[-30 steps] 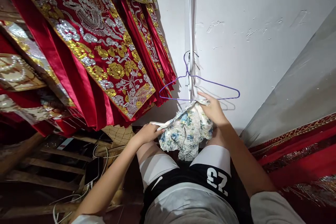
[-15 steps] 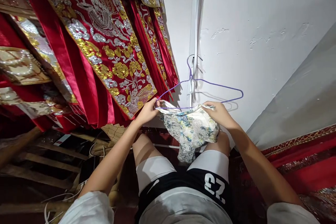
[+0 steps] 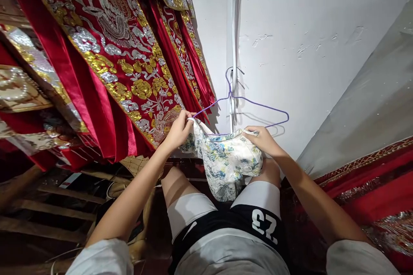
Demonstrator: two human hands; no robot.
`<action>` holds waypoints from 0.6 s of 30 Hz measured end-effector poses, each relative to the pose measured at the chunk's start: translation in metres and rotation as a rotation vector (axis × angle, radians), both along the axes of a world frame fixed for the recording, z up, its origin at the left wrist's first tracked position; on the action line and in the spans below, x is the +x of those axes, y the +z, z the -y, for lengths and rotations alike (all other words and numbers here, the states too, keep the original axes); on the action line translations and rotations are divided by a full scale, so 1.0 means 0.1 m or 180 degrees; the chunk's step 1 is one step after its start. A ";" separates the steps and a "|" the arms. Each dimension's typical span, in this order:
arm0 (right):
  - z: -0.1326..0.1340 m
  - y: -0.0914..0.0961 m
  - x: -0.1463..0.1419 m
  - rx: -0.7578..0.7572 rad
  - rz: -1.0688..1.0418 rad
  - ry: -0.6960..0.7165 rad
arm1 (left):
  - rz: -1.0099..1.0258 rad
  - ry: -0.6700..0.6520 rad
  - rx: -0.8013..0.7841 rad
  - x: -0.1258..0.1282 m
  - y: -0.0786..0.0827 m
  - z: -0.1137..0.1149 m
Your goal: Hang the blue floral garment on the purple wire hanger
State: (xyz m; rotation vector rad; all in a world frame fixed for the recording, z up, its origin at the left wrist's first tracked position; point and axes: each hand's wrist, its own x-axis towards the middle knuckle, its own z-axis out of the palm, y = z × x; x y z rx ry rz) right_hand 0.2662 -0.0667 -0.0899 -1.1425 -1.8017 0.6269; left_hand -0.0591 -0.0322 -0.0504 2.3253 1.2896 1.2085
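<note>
A purple wire hanger (image 3: 264,106) hangs by its hook at the white vertical rail in front of me. Over its left shoulder and lower bar lies a white garment with a blue and yellow flower print (image 3: 227,161), bunched and drooping between my knees. My left hand (image 3: 181,131) pinches the garment's edge at the left end of the hanger. With my right hand (image 3: 262,138) I grip the opposite edge near the lower bar. The hanger's right shoulder is bare. Whether the garment is a top or a dress cannot be made out.
Red robes with gold and silver embroidery (image 3: 138,73) hang close on the left. The white rail (image 3: 235,17) runs down the white wall (image 3: 306,17). Wooden slats (image 3: 54,210) lie low on the left, and red embroidered cloth (image 3: 380,189) is at the right.
My left hand has moved up and left along the hanger, drawing the garment's edge over its left end. The right hand still grips the garment. The view has shifted slightly.
</note>
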 end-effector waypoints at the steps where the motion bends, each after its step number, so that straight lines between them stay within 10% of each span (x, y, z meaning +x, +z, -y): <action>1: 0.02 -0.01 0.00 -0.0004 -0.0043 0.0036 | 0.0030 -0.0116 -0.0049 0.05 0.01 -0.08; 9: 0.29 0.17 0.36 0.0616 0.0403 -0.0948 | -0.0502 -0.0320 0.0064 0.01 0.13 -0.17; 18: -0.05 0.31 0.76 0.0444 0.1180 -0.1773 | -0.0852 -0.0519 0.0181 0.02 0.28 -0.12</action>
